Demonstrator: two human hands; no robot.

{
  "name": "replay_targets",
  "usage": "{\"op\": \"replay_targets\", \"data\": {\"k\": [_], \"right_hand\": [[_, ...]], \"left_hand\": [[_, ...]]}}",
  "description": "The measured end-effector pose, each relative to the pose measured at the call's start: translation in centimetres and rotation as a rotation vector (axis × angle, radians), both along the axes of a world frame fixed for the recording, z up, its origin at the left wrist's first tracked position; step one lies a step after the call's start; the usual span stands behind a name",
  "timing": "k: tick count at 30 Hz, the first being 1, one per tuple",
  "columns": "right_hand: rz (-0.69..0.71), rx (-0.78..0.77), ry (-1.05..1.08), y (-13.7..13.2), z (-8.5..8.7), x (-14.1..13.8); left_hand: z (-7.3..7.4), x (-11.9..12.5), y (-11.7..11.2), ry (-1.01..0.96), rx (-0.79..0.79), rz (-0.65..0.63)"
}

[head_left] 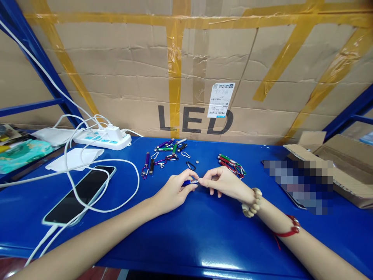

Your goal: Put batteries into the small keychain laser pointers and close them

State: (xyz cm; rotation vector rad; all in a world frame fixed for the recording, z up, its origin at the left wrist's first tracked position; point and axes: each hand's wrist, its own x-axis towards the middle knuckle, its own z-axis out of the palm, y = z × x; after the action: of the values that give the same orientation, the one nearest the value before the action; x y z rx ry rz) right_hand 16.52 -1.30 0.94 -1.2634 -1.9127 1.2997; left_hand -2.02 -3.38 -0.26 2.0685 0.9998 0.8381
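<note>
My left hand is closed round a small blue keychain flashlight, held level just above the table. At its right end, my right hand pinches with thumb and fingertips; what is between those fingertips is hidden. Just beyond my hands lie a black carabiner clip and a tiny round silver piece. Behind and to the left is a loose pile of small flashlights and clips, among them a green flashlight and a purple flashlight. Red and green flashlights with clips lie beyond my right hand.
On the left, a phone lies under looping white cables near a power strip. A pixelated flat object and an open cardboard box are on the right. A large taped carton walls off the table's back.
</note>
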Motion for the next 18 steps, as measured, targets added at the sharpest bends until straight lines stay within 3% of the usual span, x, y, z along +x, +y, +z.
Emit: {"op": "replay_targets", "data": {"k": [9, 14, 18], "right_hand": [[-0.087, 0.179, -0.111, 0.3, 0.9, 0.7], [-0.326, 0.547, -0.661, 1.5, 0.8, 2.5], [-0.356, 0.508, -0.851, 1.7, 0.7, 2.2]], "left_hand": [[-0.7, 0.0, 0.4, -0.022, -0.002, 0.019], [-0.6, 0.0, 0.0, 0.094, 0.051, -0.006], [0.1, -0.2, -0.7, 0.175, 0.093, -0.041]]}}
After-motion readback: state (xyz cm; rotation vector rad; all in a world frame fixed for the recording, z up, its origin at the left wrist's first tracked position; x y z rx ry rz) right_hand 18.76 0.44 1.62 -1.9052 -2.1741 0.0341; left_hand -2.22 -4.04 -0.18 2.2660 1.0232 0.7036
